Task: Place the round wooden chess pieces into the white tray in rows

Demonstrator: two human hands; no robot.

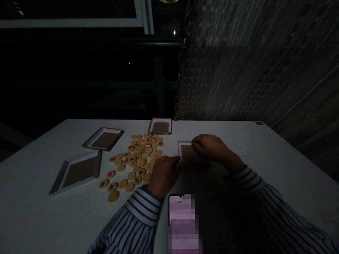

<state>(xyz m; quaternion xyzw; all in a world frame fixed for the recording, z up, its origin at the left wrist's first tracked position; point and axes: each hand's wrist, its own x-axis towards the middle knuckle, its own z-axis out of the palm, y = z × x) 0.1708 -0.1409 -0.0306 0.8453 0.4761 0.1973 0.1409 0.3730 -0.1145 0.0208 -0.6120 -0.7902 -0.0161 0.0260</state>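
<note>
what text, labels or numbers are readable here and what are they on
Nothing reads clearly.
Round game pieces: red and black marks on top, too small and dim to read.
Phone screen: blurred, unreadable.
Large tray at left: no writing seen.

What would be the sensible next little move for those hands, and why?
Probably the left hand should leave the shallow tray and pick up one of the wooden discs. Both it and the right hand are on that tray, which looks empty, while the discs lie loose on the table just left of it.
</note>
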